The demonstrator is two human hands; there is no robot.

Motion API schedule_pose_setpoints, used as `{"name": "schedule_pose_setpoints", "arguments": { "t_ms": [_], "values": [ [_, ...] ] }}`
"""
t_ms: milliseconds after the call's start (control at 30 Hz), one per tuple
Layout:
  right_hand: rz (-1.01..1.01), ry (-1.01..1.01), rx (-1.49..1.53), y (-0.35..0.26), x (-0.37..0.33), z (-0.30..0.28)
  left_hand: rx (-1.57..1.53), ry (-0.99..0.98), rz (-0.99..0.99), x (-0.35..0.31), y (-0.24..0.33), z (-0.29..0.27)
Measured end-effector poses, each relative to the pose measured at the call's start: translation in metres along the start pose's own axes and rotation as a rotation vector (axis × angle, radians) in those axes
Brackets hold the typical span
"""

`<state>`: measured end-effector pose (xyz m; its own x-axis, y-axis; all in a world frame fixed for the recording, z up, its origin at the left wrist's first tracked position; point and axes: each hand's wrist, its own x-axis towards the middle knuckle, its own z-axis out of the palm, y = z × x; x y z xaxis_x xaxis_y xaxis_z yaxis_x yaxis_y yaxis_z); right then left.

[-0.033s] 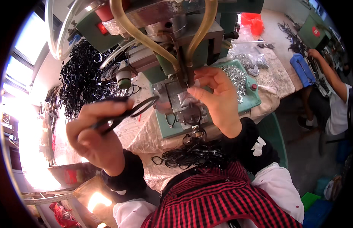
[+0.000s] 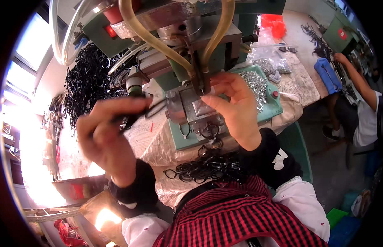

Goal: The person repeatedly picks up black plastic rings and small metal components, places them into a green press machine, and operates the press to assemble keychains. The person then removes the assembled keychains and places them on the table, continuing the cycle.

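My left hand [image 2: 111, 138] is raised at the left and pinches a black eyeglass frame [image 2: 152, 109]. The frame's far end reaches toward the metal jig [image 2: 191, 109] of a green press machine [image 2: 179, 70]. My right hand [image 2: 236, 109] rests against the jig from the right. Its thumb and forefinger meet just under the press head, where two yellow hoses [image 2: 158, 45] come down. Whatever sits between those fingertips is too small to make out. A pile of black eyeglass frames [image 2: 208, 166] lies in my lap below the machine's green base.
A big heap of black frames [image 2: 88, 80] fills the bench at the back left. Small silver parts [image 2: 257, 84] lie in the green tray beside my right hand. Another person [image 2: 364, 109] works at the far right, near a blue box [image 2: 327, 74] and a red bag [image 2: 271, 22].
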<state>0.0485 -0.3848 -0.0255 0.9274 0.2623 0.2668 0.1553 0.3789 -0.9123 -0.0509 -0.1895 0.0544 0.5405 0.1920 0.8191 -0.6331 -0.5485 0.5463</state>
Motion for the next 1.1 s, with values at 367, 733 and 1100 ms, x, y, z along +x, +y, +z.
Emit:
{"name": "schedule_pose_setpoints", "arguments": {
  "t_ms": [367,733,1100],
  "values": [
    [-0.418,-0.147,-0.830,-0.009,0.000,-0.048,0.275,-0.431,0.662,-0.033,0.011,0.038],
    [-0.339,0.144,-1.220,0.041,0.011,-0.130,0.277,-0.527,0.630,-0.065,0.001,0.072],
    [-0.497,-0.018,-1.544,0.056,0.029,-0.117,0.204,-0.526,0.495,-0.076,-0.001,0.058]
  ]
}}
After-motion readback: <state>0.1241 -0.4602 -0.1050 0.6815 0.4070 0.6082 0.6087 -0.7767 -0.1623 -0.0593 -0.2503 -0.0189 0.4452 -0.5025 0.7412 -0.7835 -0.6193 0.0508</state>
